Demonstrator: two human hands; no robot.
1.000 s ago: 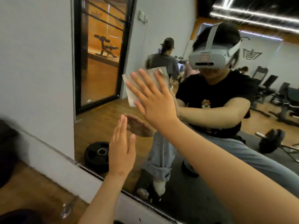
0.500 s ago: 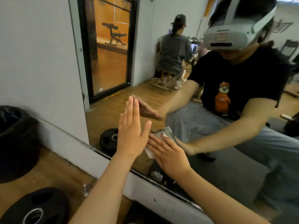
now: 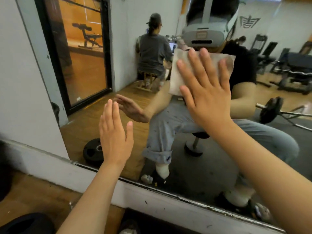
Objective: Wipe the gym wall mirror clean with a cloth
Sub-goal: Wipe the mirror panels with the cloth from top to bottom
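Note:
A large wall mirror (image 3: 211, 169) fills most of the view, its lower edge running from lower left to lower right. My right hand (image 3: 205, 92) is spread flat over a pale grey cloth (image 3: 180, 70), pressing it against the glass in the upper middle. My left hand (image 3: 114, 137) is flat and upright near the glass at the lower left, fingers together, holding nothing. Both hands and the person wearing the headset are reflected in the mirror.
A grey wall (image 3: 25, 81) and white baseboard (image 3: 50, 168) lie left of the mirror over a wooden floor (image 3: 33, 198). A black weight plate (image 3: 25, 223) lies at the bottom left. Reflections show a seated person, benches, a barbell and a weight plate.
My right hand has carried the cloth from low on the glass up and to the right. My left hand has stayed near the glass at the lower left.

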